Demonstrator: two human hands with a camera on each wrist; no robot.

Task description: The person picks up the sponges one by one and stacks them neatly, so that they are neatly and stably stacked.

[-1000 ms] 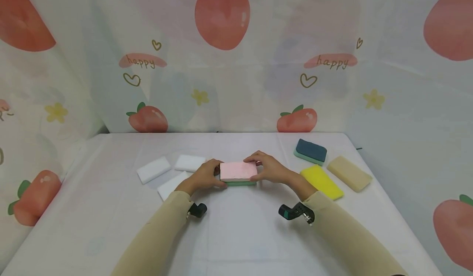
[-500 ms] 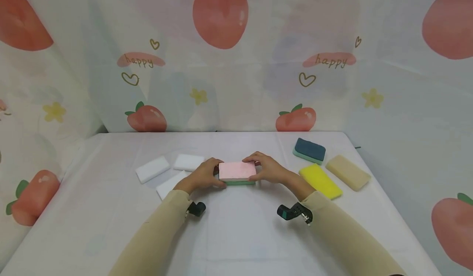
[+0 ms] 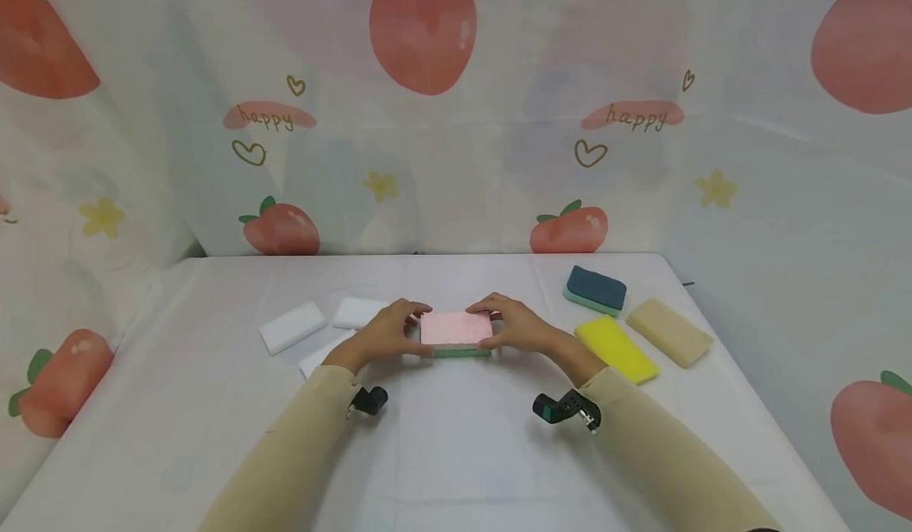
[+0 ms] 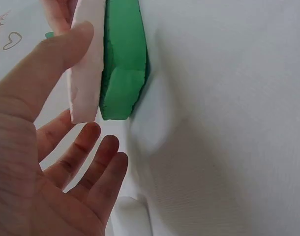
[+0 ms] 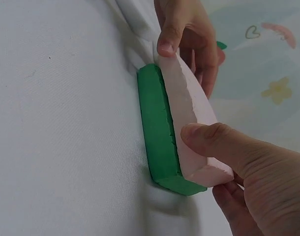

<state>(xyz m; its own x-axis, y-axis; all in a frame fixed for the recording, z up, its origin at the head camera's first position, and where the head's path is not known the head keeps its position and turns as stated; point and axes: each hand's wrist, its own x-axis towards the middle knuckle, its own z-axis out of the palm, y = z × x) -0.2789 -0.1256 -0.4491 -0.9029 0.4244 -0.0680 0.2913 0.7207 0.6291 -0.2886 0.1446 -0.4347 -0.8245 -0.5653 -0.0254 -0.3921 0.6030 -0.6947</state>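
Note:
A pink sponge block lies flat on a green sponge block at the middle of the table. My left hand holds the pink block's left end, its thumb on the near side and the index finger behind; the other fingers are spread below, apart from the green block. At the opposite end my right hand pinches the pink block between thumb and fingers, whose tips are partly hidden behind it. The two blocks' long edges run roughly parallel.
Left of the stack lie white sponges, one partly covered by my left wrist. To the right are a yellow sponge, a beige sponge and a dark blue block on a green one. A white cloth covers the table.
My left hand has shifted slightly left and its fingers have lifted a little at the pink block's end. My right hand and both blocks have hardly moved.

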